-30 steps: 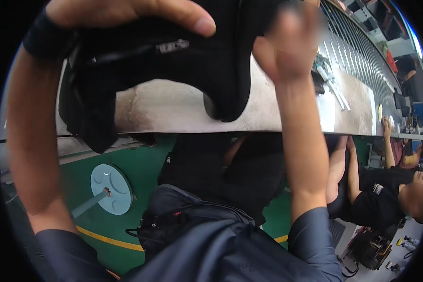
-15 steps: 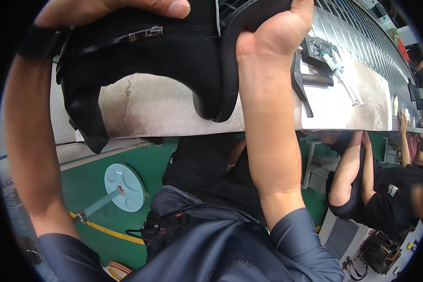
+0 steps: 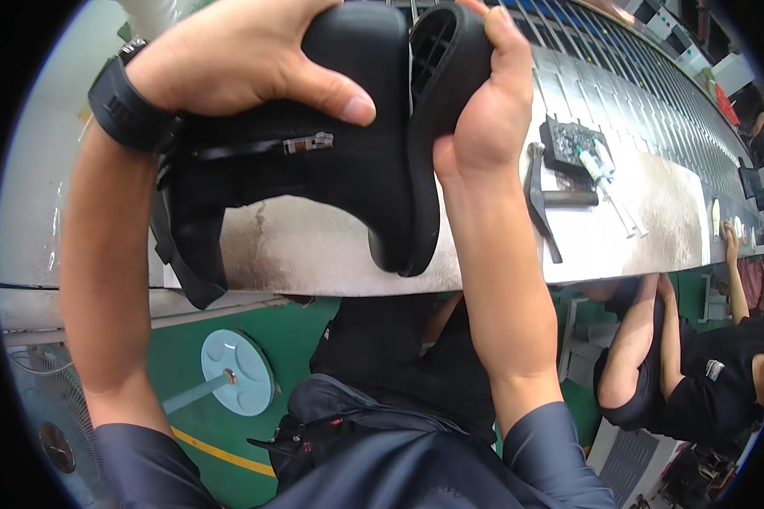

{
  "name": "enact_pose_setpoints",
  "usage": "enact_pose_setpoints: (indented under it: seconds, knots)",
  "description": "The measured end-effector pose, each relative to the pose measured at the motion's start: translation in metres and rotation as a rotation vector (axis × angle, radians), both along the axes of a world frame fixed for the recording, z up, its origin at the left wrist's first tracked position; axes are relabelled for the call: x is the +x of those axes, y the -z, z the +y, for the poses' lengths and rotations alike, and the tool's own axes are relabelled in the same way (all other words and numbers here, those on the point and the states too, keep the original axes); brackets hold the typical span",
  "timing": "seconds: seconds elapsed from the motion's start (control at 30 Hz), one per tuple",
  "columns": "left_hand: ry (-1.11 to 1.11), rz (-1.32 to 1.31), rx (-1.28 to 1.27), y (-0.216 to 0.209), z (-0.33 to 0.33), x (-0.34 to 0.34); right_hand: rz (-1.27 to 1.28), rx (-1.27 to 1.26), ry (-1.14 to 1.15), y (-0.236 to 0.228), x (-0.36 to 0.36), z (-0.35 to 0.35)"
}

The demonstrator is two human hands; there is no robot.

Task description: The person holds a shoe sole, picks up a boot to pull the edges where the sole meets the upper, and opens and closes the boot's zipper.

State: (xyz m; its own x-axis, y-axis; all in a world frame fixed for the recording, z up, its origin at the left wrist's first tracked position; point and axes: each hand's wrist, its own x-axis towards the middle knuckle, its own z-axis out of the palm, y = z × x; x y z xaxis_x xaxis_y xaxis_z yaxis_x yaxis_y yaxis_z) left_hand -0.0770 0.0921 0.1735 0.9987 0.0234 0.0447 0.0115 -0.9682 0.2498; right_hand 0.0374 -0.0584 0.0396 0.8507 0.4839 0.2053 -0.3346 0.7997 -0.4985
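A black ankle boot (image 3: 331,182) lies on its side in the air above the bench, its sole side turned to the right and its shaft to the left. My left hand (image 3: 246,64), wearing a black wristwatch, is closed over the upper, thumb resting near the instep. On the boot's side a zip (image 3: 310,142) with a shiny pull shows. The black outsole (image 3: 424,187) meets the upper at the heel but stands apart from it toward the toe, baring a ribbed hollow inside. My right hand (image 3: 492,119) grips the outsole's outer face; some of its fingers are hidden.
Right of my right forearm, a hammer (image 3: 569,198) lies on the bench beside a dark block (image 3: 564,144) and syringes with green tips (image 3: 603,174). Metal rollers (image 3: 620,76) run behind. A co-worker (image 3: 696,365) sits at the right. Below the bench are a light-blue round stool base (image 3: 238,373) and a fan (image 3: 59,445).
The view has shifted, so bench and boot sit lower in the picture. The boot has come slightly nearer, and its toe and the gap along the outsole show more fully. Both hands keep their hold.
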Motion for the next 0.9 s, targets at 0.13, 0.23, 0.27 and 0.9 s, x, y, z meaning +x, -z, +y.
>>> enact_pose_setpoints:
  seconds: [0.13, 0.23, 0.27, 0.9]
  knots:
    - [-0.021, 0.005, 0.005, 0.001, 0.001, 0.002, -0.249, -0.221, 0.065, -0.003, 0.005, 0.003]
    - [-0.018, -0.001, 0.078, -0.001, 0.001, 0.0, -0.2, -0.166, 0.035, -0.013, -0.003, 0.001]
    - [-0.028, -0.005, 0.084, -0.001, 0.001, -0.001, -0.171, -0.155, 0.008, -0.017, -0.005, 0.001]
    - [0.007, -0.13, 0.205, -0.001, -0.013, -0.013, -0.367, -0.326, 0.111, -0.028, -0.008, -0.01]
